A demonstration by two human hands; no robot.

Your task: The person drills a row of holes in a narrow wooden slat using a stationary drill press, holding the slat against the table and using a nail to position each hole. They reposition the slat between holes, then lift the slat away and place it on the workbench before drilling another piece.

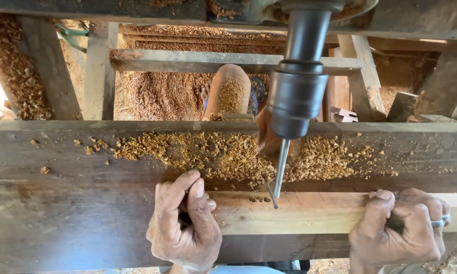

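A pale wooden bar [309,213] lies across a dark wooden bench [76,203] under a drill press. My left hand [185,223] grips the bar's left end, fingers curled over its top. My right hand [398,228], with rings on one finger, clamps the bar further right. The drill chuck [295,96] hangs above, and its thin bit [279,175] comes down to the bar's top face beside a small row of drilled holes [259,199]. Both hands sit well to either side of the bit.
Wood shavings [228,155] are heaped on the bench behind the bar. Below the bench frame I see my leg and sandalled foot [228,94] on a shaving-covered floor. Wooden frame rails [213,60] and offcuts [401,106] stand at the back right.
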